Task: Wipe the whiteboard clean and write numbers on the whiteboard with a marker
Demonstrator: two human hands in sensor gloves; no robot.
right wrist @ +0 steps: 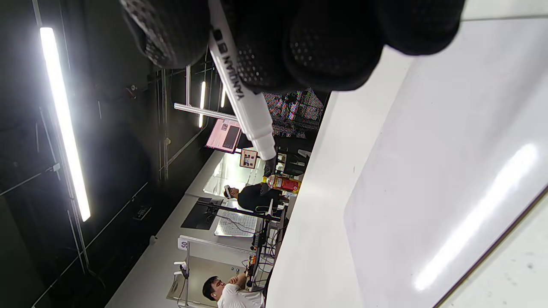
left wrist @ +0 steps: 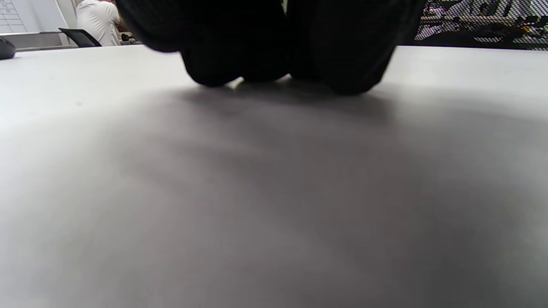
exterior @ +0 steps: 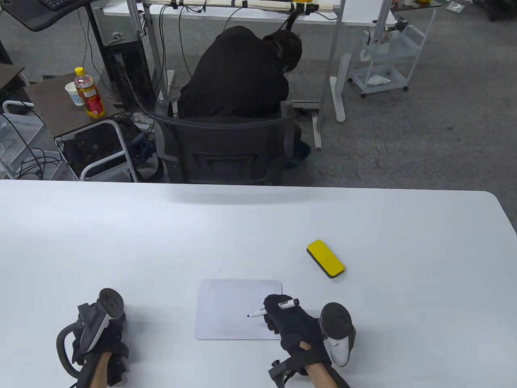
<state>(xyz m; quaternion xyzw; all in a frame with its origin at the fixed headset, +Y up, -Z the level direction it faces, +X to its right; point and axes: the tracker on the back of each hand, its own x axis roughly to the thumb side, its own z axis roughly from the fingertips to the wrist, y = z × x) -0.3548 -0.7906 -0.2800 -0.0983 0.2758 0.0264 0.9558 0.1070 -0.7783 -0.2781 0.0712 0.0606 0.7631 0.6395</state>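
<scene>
A small whiteboard lies flat on the white table near the front edge, and its surface looks blank. My right hand sits over the board's right side and grips a white marker. The marker's uncapped black tip points left over the board. In the right wrist view the gloved fingers curl round the marker, whose tip stands a little off the whiteboard. My left hand rests on the table far left of the board, holding nothing. Its fingers touch the tabletop.
A yellow eraser with a dark underside lies on the table behind and to the right of the board. Beyond the far table edge a person in black sits hunched in an office chair.
</scene>
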